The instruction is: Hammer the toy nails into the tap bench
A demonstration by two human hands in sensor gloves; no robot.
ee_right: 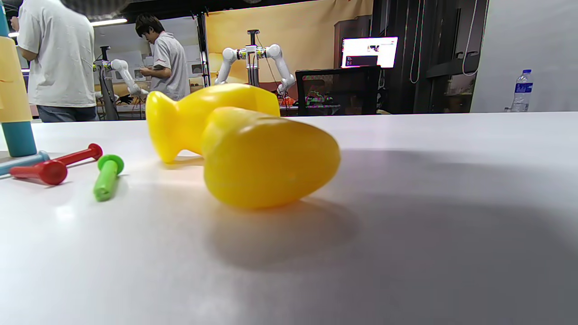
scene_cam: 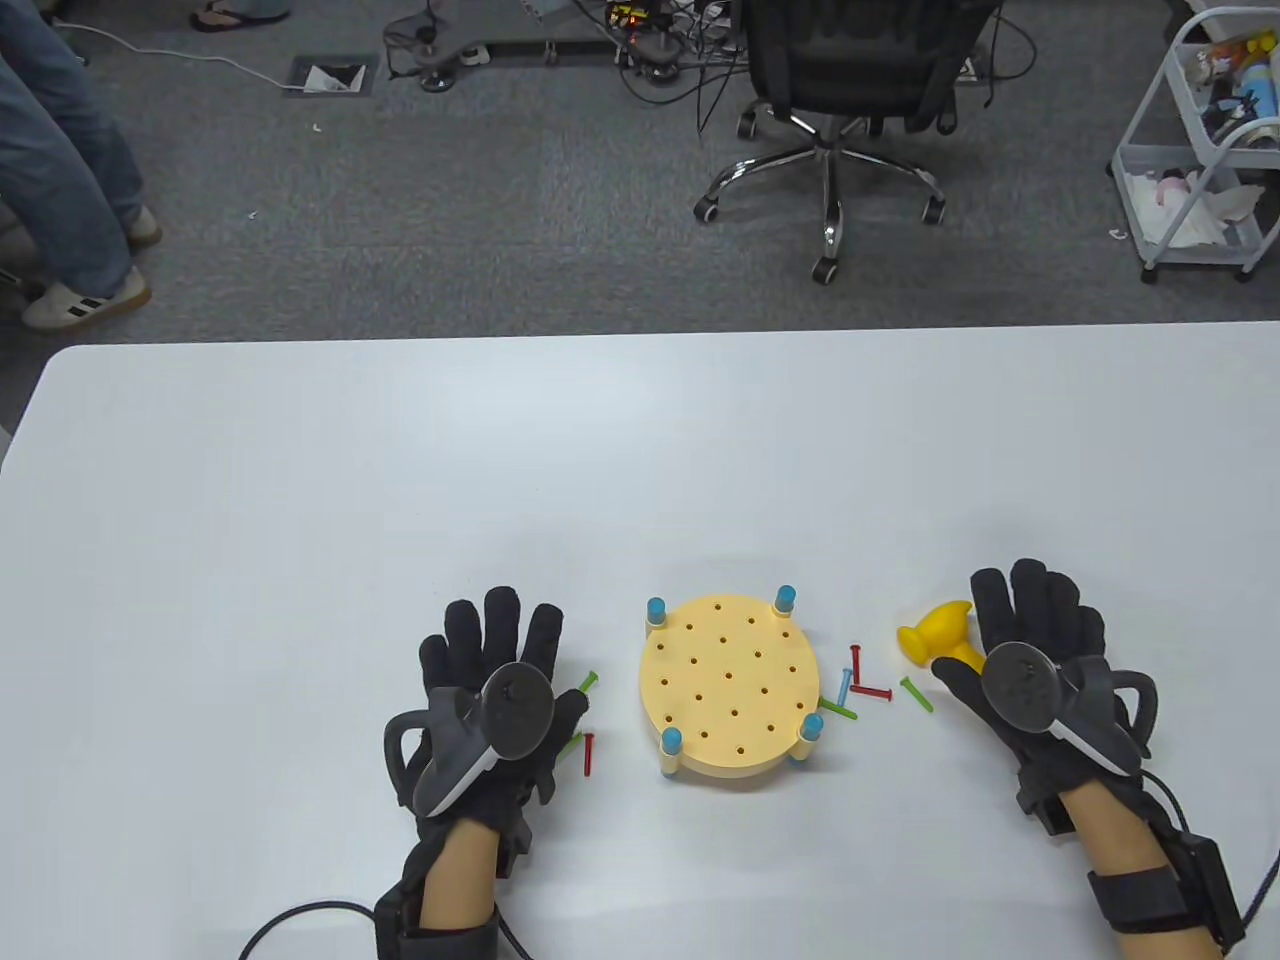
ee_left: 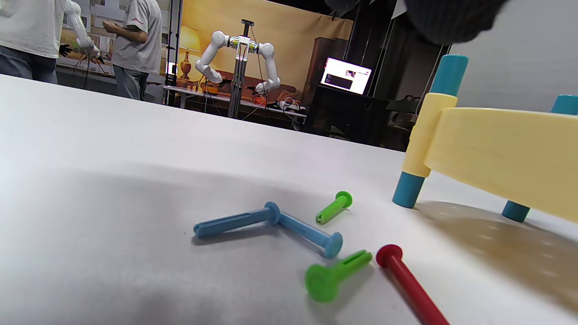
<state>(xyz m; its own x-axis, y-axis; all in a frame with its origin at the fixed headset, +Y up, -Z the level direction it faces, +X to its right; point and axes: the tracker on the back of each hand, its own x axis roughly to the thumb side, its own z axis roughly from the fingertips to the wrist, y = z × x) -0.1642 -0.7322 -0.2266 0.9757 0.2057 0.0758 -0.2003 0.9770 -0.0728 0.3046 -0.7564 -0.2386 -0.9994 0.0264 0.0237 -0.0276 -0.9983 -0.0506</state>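
Observation:
The round yellow tap bench (scene_cam: 725, 690) with several empty holes and blue legs stands at the table's near middle; its rim also shows in the left wrist view (ee_left: 501, 153). My left hand (scene_cam: 515, 650) is open, palm down, fingers spread over loose nails left of the bench: two blue (ee_left: 271, 223), two green (ee_left: 332, 275) and a red one (ee_left: 411, 284). My right hand (scene_cam: 1015, 630) is open, spread above the handle of the yellow toy hammer (scene_cam: 940, 635). The hammer lies on the table (ee_right: 244, 144), and no finger shows touching it.
More loose nails lie between the bench and the hammer: two red nails (scene_cam: 865, 685), a blue nail (scene_cam: 845, 687), and two green nails (scene_cam: 916, 695). The white table (scene_cam: 640, 450) stretches far beyond the bench. An office chair (scene_cam: 830, 120) stands on the floor past the far edge.

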